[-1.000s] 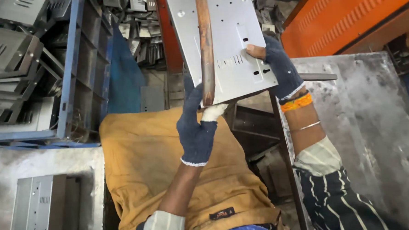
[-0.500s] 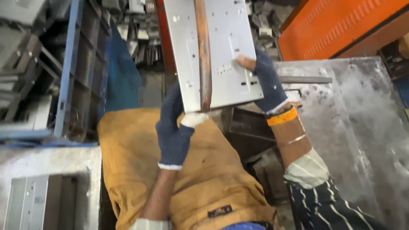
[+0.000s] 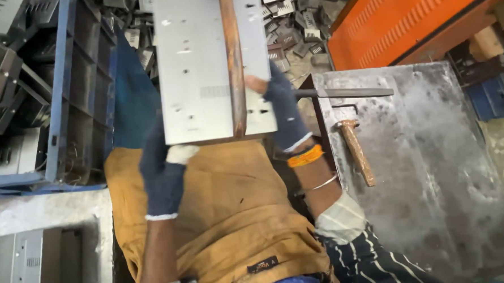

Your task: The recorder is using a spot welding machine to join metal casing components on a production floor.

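A grey sheet-metal panel (image 3: 200, 64) with small holes and a vent grid stands upright in front of me. A copper-coloured bar (image 3: 232, 57) runs down its face. My left hand (image 3: 161, 172), in a dark blue glove with a worn pale fingertip, grips the panel's lower left corner. On the panel's right edge sits my right hand (image 3: 282, 109), also in a dark blue glove, with an orange band at the wrist. A yellow-brown apron (image 3: 227, 216) covers my lap below the panel.
A grey metal worktable (image 3: 434, 167) at the right carries a wooden-handled hammer (image 3: 355, 151) and a long flat file (image 3: 343, 92). An orange machine (image 3: 405, 21) stands behind it. A blue rack (image 3: 63, 93) with metal parts is at the left. Another grey panel (image 3: 25, 267) lies at the lower left.
The panel has shifted left and come squarer to me. My left hand moved from the bar's lower end to the panel's bottom left corner. The hammer and file came into view.
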